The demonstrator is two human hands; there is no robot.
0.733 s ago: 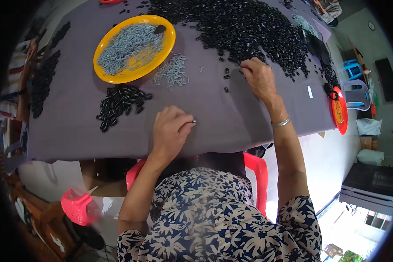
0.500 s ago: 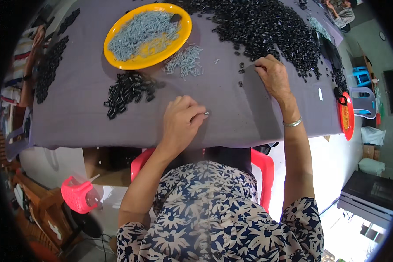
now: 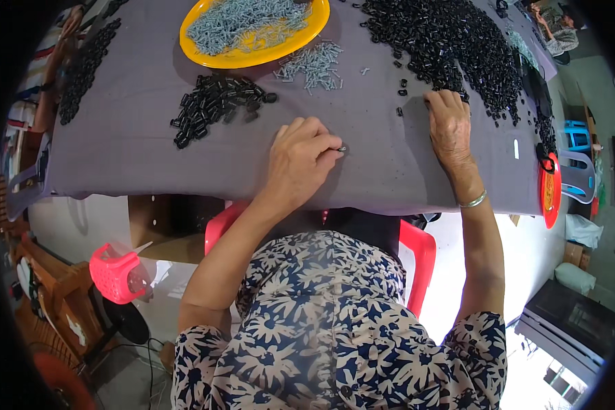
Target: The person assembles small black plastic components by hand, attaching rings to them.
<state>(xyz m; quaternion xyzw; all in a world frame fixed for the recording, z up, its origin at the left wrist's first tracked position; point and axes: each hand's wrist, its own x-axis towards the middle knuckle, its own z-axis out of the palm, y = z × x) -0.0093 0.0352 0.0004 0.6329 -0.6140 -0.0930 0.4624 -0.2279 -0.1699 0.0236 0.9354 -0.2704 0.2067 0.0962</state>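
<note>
My left hand hovers over or rests on the grey cloth near the table's front edge, with thumb and fingers pinching a small silvery screw. My right hand is at the near edge of a large heap of small black plastic pieces. Its fingers are bent down and drawn together, and what they hold, if anything, is hidden. Left of it lie a few loose black pieces. A smaller pile of black cylindrical pieces sits beyond my left hand, beside a small heap of grey screws.
A yellow plate full of grey screws stands at the far left-centre. More black pieces line the table's left side, near another person's arm. A red plate sits at the right edge. My chair is pink.
The view has shifted, so the tabletop things appear higher and farther right. My right hand has drawn slightly toward me from the black heap. My left hand keeps its pinch on the screw.
</note>
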